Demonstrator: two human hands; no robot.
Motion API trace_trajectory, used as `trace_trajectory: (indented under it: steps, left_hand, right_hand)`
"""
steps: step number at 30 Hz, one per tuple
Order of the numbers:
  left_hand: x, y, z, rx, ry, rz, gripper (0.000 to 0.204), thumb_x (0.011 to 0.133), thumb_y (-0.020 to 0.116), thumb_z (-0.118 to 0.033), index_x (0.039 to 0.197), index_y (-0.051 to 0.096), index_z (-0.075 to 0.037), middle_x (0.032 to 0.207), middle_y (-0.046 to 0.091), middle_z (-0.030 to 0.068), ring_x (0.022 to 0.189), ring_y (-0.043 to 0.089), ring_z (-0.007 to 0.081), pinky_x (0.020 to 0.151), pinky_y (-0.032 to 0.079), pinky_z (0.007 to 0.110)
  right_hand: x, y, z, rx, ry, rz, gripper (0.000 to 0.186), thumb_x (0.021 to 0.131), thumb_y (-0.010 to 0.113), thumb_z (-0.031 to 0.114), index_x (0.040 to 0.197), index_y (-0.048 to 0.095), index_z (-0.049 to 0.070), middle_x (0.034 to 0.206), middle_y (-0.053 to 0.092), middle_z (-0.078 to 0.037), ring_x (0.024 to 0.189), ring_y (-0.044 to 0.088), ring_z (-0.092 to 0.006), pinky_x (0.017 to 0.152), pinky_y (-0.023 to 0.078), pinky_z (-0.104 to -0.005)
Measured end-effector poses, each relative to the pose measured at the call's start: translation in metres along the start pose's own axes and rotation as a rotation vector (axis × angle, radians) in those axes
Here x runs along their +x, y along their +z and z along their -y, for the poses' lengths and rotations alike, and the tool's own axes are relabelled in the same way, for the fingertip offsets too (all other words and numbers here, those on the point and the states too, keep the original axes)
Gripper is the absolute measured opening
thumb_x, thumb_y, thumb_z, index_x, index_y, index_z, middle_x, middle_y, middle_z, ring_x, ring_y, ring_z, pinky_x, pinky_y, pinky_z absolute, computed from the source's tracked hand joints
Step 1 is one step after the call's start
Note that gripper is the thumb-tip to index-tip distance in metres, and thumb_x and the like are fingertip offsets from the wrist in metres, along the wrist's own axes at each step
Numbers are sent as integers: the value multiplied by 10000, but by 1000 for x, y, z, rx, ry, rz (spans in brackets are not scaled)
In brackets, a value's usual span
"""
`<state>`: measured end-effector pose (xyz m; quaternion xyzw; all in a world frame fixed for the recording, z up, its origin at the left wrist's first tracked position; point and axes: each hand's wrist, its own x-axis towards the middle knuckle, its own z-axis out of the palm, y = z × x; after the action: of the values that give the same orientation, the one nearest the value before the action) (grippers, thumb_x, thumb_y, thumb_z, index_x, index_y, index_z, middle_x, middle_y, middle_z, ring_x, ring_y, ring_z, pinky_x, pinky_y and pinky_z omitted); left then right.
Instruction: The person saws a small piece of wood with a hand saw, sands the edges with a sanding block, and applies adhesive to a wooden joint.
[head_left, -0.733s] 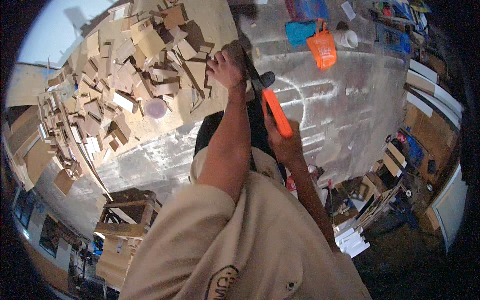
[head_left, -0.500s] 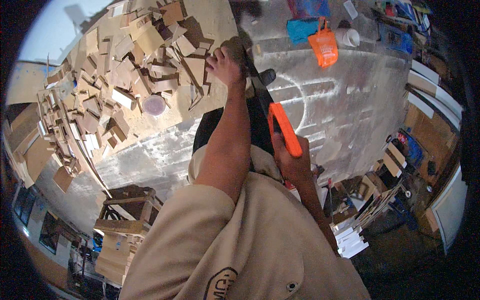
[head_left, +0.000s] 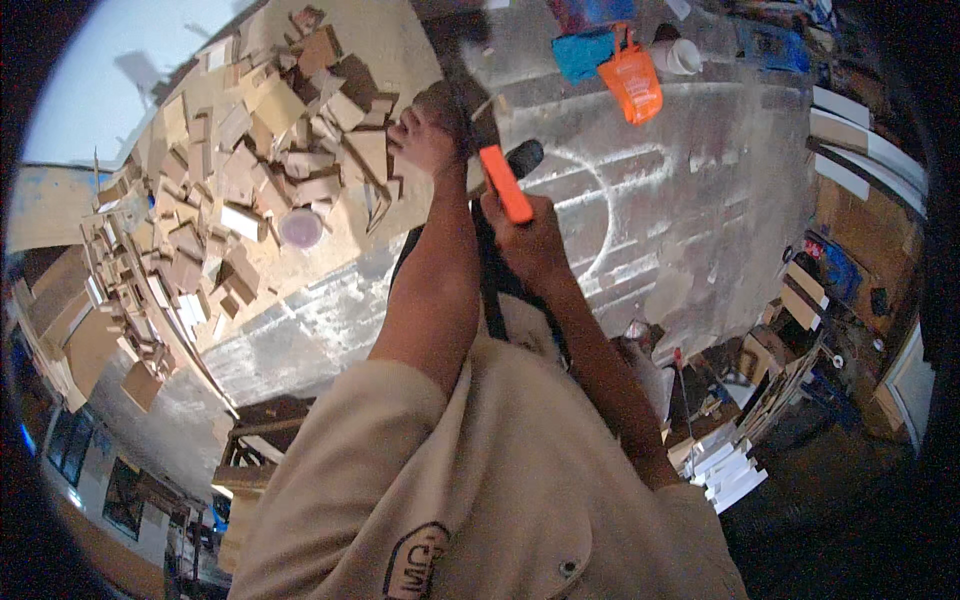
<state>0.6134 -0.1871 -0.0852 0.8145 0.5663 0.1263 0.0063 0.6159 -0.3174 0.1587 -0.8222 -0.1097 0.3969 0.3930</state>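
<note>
the person's right hand (head_left: pixel 530 238) is wrapped round a handsaw with a bright orange handle (head_left: pixel 507 186), just beyond the right edge of a flat, pale wooden sheet (head_left: pixel 342 238). the left hand (head_left: pixel 430 142), fingers slightly spread, is at that edge; whether it grips anything, one cannot tell. tan, angular wood offcuts (head_left: pixel 276 108) cover much of the sheet; a round mauve disc (head_left: pixel 300 229) lies near its lower edge.

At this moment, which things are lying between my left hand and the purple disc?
In the head view, loose wood pieces lie between your left hand and the purple disc.
</note>
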Motion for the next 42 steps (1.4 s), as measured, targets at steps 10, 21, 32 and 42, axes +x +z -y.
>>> trace_trajectory:
  steps: [10, 21, 32, 42]
  left_hand:
    - [-6, -14, 2, -60, -62, 94, 341, 818, 590, -337, 1092, 581, -135, 1100, 591, 65, 1019, 505, 342, 834, 390, 525]
    - [-4, -27, -2, -88, 7, 68, 314, 800, 611, -281, 1068, 595, -119, 1092, 627, 74, 1021, 515, 330, 871, 389, 496]
    - [14, -78, 29, -373, 381, 350, 392, 774, 662, -266, 1113, 593, -81, 1146, 603, 135, 1055, 518, 380, 893, 431, 517]
    - [1, -111, 72, -809, 299, 647, 284, 794, 744, -181, 1054, 693, -77, 1003, 700, 129, 868, 645, 294, 782, 519, 406]
  right_hand:
    - [0, 7, -49, 32, 122, -75, 416, 951, 641, 338, 697, 563, 18, 545, 494, 21, 509, 438, -79, 473, 369, -297]
    - [-46, -42, -65, 316, 416, -119, 333, 944, 658, 302, 727, 561, 68, 567, 474, 38, 483, 432, -52, 435, 326, -263]
    - [-31, -56, -89, 376, 313, -235, 355, 946, 654, 371, 765, 524, 95, 563, 443, 40, 417, 414, -62, 381, 334, -233]
    - [-48, -53, -76, -120, -185, -279, 334, 927, 677, 292, 777, 579, 11, 558, 526, -85, 471, 521, -191, 479, 420, -365]
